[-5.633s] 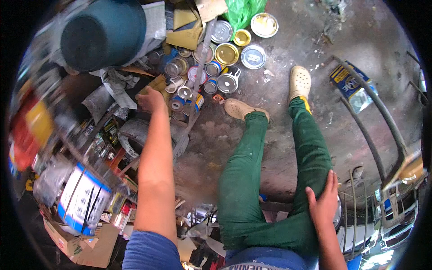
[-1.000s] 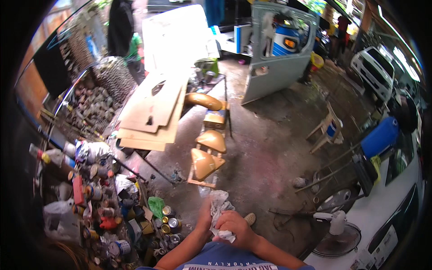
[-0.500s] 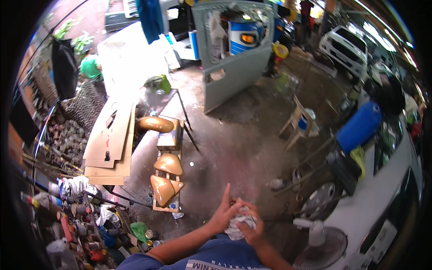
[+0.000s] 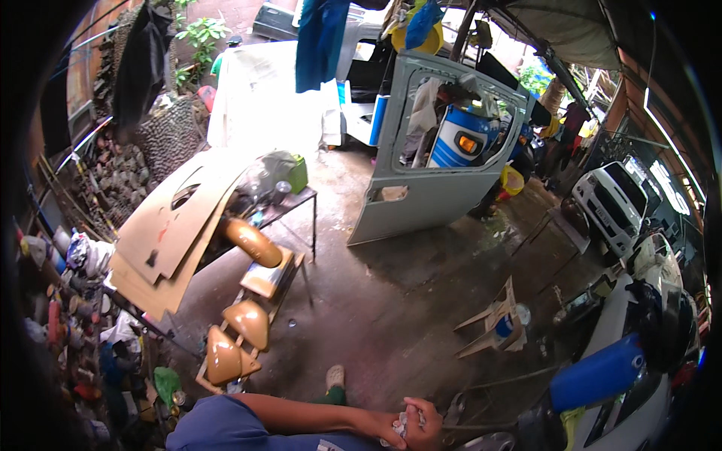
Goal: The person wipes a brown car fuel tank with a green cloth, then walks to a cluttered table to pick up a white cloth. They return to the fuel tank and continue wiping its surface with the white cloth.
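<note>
My left hand (image 4: 385, 428) and my right hand (image 4: 427, 425) are pressed together low in the head view, in front of my body. Between them is a crumpled white wad (image 4: 401, 425); whether it is cloth or paper I cannot tell. The right fingers curl around it, and the left fingers are mostly hidden behind the wad and the other hand. To the left, glossy gold-brown painted panels (image 4: 247, 323) lie on a low wooden rack (image 4: 280, 301), apart from my hands. A curved gold-brown piece (image 4: 252, 242) rests above a box (image 4: 263, 279) there.
A grey vehicle door (image 4: 421, 207) stands upright ahead. Cardboard sheets (image 4: 169, 233) cover a table at left, beside piled cans and clutter (image 4: 90, 353). At right are a plastic chair (image 4: 489, 319), a blue drum (image 4: 598, 373) and a white car (image 4: 613, 203).
My view has swung right and up, so the scene sits differently. My hands have drawn together around the wad, and the raised left finger no longer shows. One shoe now appears below.
</note>
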### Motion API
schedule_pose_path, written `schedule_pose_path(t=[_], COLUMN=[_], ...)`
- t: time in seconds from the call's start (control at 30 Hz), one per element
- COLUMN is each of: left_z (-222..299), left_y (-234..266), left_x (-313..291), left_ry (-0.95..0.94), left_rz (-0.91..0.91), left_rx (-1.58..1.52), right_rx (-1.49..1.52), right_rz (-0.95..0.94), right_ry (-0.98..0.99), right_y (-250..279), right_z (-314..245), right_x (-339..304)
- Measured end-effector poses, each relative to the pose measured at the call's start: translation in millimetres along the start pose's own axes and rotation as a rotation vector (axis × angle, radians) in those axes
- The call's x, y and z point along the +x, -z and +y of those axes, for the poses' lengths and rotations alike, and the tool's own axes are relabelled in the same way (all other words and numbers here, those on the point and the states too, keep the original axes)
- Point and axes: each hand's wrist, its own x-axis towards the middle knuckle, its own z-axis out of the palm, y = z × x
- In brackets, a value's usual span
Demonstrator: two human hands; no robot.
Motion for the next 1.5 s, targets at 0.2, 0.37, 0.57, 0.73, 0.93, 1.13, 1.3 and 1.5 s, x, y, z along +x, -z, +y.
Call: schedule_pose_path(t=[0.2,0.37,0.57,0.73,0.93,1.13,1.3,1.5], left_z=[133.4,161.7,246.1,312.8,371.9,456.6,481.3,452.1], left_y=[90.2,176.0,234.9,286.9,366.8,445.6,507.5,638.5], left_x=[36.3,59.1,81.0,122.8,215.1,248.6,375.3,415.5], left_ry=[-0.415,-0.226,-0.025,-0.047,-0.124,-0.183,-0.031,0.07], left_rz=[0.395,0.538,0.441,-0.115,-0.293,-0.074,0.361,0.702], left_rx=[0.589,0.756,0.31,-0.237,-0.301,-0.042,0.27,0.573], right_rx=[-0.195,-0.21,0.397,0.902,1.135,0.781,0.273,-0.045], right_rz=[0.179,0.113,-0.172,-0.38,-0.433,-0.46,-0.089,0.035], right_ry=[-0.035,-0.012,-0.176,0.17,0.539,0.034,-0.127,-0.264], right_y=[7.9,-8.7,38.2,95.8,138.7,166.4,183.7,117.9], right_z=[62.8,114.3,115.2,157.4,176.9,225.1,362.8,448.1], right_x=[130.6,213.2,316.9,428.9,555.1,669.5,712.2,792.7])
